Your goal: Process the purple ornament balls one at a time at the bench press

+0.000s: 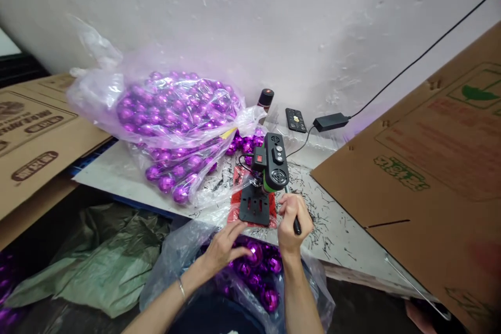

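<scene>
A small black bench machine [276, 164] with a red switch and round vents stands on the table, its slotted base plate [254, 209] over red plastic. My right hand [295, 219] is closed round a black handle [297, 227] beside the machine; a thin rod shows above the fist. My left hand [225, 245] is open, fingers stretched toward the plate's front edge. Its thumb is close to a shiny purple ball [254, 253]; I cannot tell whether they touch. More purple balls [270, 298] lie in a clear plastic bag [172, 253] below my hands.
A large clear bag [97, 94] full of purple balls lies on the table [113, 167] at left. Cardboard boxes [35, 125] flank both sides. Dark shavings [324, 219], a power adapter [331, 122], a black phone-like device [295, 120] and a dark canister [265, 98] are around the machine.
</scene>
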{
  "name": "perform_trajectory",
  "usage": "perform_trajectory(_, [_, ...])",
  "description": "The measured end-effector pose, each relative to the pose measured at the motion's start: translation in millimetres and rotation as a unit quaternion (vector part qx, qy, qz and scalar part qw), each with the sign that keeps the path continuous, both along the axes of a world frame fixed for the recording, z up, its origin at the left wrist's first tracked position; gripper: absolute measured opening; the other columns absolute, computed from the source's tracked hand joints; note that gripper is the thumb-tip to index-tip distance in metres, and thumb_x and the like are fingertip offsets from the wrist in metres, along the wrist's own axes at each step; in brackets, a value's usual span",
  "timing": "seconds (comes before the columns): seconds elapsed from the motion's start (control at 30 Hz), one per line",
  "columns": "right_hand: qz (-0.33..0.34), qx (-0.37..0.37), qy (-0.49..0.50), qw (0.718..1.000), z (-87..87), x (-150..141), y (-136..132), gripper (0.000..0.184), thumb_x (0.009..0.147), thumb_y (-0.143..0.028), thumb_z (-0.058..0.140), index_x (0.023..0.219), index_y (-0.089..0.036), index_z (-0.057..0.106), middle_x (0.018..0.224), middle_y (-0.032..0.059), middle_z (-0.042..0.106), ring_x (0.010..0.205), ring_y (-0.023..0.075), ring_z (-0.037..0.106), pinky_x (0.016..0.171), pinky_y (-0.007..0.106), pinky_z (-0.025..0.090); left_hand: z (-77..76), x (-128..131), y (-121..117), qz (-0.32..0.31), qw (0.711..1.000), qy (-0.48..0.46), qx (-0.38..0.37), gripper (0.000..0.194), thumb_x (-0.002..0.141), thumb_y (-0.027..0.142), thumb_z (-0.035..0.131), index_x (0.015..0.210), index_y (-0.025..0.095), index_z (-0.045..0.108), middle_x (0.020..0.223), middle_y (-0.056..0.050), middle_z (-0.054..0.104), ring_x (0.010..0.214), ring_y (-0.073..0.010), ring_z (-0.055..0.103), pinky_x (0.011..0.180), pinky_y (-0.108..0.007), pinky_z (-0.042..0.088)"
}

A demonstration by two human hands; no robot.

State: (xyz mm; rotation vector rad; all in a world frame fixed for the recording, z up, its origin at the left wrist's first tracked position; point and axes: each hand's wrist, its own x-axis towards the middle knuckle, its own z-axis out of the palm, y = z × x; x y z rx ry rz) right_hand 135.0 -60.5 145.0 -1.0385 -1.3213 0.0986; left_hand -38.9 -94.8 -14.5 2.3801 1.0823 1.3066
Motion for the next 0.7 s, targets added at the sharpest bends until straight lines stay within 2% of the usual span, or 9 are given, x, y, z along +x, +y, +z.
perform_trajectory(0.07, [-0.001,0.003,-0.005,1.000,-0.2,-0.5,-0.1,0.038,0.105,-0.018,0.047,0.067,-0.022,0.050,0.066,-0.0030,0.053,0.067,0.0133,0.057,0.066,0.030,0.043,12.4,-12.7,35.1,0.079,0.997,-0.006,-0.017,0.036,0.109,0.033,0.050,0.142,0.021,0.059,0.127,-0.013,0.075,0.119,-0.0259,0.074,0.103,-0.044,0.063])
perform_trajectory(0.1, [-0.001,0.004,-0.009,1.000,-0.1,-0.4,-0.3,0.038,0.105,-0.018,0.048,0.067,-0.022,0.050,0.065,-0.0030,0.053,0.067,0.0135,0.057,0.066,0.030,0.043,20.5,-20.4,57.2,0.129,0.991,-0.006,-0.024,0.035,0.109,0.026,0.046,0.139,0.019,0.060,0.127,-0.014,0.074,0.121,-0.0264,0.072,0.106,-0.046,0.061])
perform_trajectory(0.17, [-0.002,0.005,-0.018,1.000,-0.3,0.1,-0.8,0.038,0.105,-0.018,0.048,0.067,-0.022,0.050,0.066,-0.0027,0.053,0.067,0.0135,0.057,0.066,0.030,0.043,37.2,-37.4,102.4,0.220,0.974,0.017,-0.048,0.038,0.105,0.018,0.044,0.139,0.017,0.062,0.134,-0.018,0.070,0.128,-0.0301,0.067,0.111,-0.053,0.056])
perform_trajectory(0.2, [-0.002,0.003,-0.021,1.000,-0.8,0.5,-1.1,0.038,0.105,-0.018,0.047,0.067,-0.022,0.050,0.067,-0.0025,0.053,0.068,0.0134,0.057,0.066,0.030,0.043,44.8,-45.5,122.6,0.246,0.967,0.035,-0.059,0.041,0.102,0.014,0.044,0.139,0.015,0.061,0.137,-0.019,0.068,0.131,-0.0318,0.064,0.112,-0.055,0.054])
perform_trajectory(0.3, [0.002,-0.001,-0.029,1.000,-2.4,1.3,-1.6,0.040,0.105,-0.016,0.046,0.066,-0.022,0.048,0.068,-0.0018,0.053,0.069,0.0133,0.058,0.066,0.030,0.043,61.8,-63.4,164.6,0.282,0.950,0.092,-0.098,0.047,0.096,0.010,0.046,0.142,0.011,0.058,0.145,-0.024,0.060,0.136,-0.0379,0.058,0.113,-0.058,0.050])
perform_trajectory(0.4, [-0.001,0.002,-0.028,1.000,-3.5,1.2,-1.4,0.039,0.105,-0.016,0.045,0.066,-0.023,0.047,0.068,-0.0015,0.054,0.068,0.0136,0.057,0.065,0.030,0.043,72.3,-68.8,183.1,0.299,0.930,0.160,-0.146,0.052,0.094,0.013,0.052,0.146,0.008,0.054,0.151,-0.029,0.053,0.139,-0.0450,0.051,0.109,-0.063,0.050])
perform_trajectory(0.53, [0.000,0.001,-0.025,1.000,-4.5,0.9,-1.1,0.038,0.105,-0.015,0.045,0.067,-0.023,0.047,0.069,-0.0014,0.054,0.069,0.0141,0.058,0.066,0.031,0.044,85.2,-65.8,193.4,0.305,0.914,0.183,-0.196,0.052,0.091,0.009,0.056,0.142,0.008,0.056,0.149,-0.033,0.053,0.137,-0.0473,0.054,0.106,-0.064,0.052])
perform_trajectory(0.63, [0.005,0.002,-0.029,1.000,-6.1,1.4,-1.1,0.037,0.104,-0.014,0.044,0.069,-0.023,0.048,0.070,-0.0009,0.055,0.071,0.0142,0.059,0.067,0.031,0.045,95.5,-62.7,191.5,0.279,0.922,0.084,-0.255,0.051,0.091,0.022,0.069,0.139,0.011,0.058,0.144,-0.029,0.059,0.136,-0.0463,0.058,0.109,-0.063,0.050])
perform_trajectory(0.7, [0.008,0.005,-0.032,0.999,-7.4,1.7,-1.0,0.037,0.104,-0.013,0.044,0.069,-0.023,0.048,0.071,-0.0007,0.056,0.072,0.0143,0.059,0.068,0.031,0.045,100.2,-59.8,182.1,0.227,0.917,-0.065,-0.322,0.055,0.091,0.033,0.073,0.139,0.013,0.057,0.140,-0.024,0.064,0.131,-0.0408,0.064,0.109,-0.058,0.053])
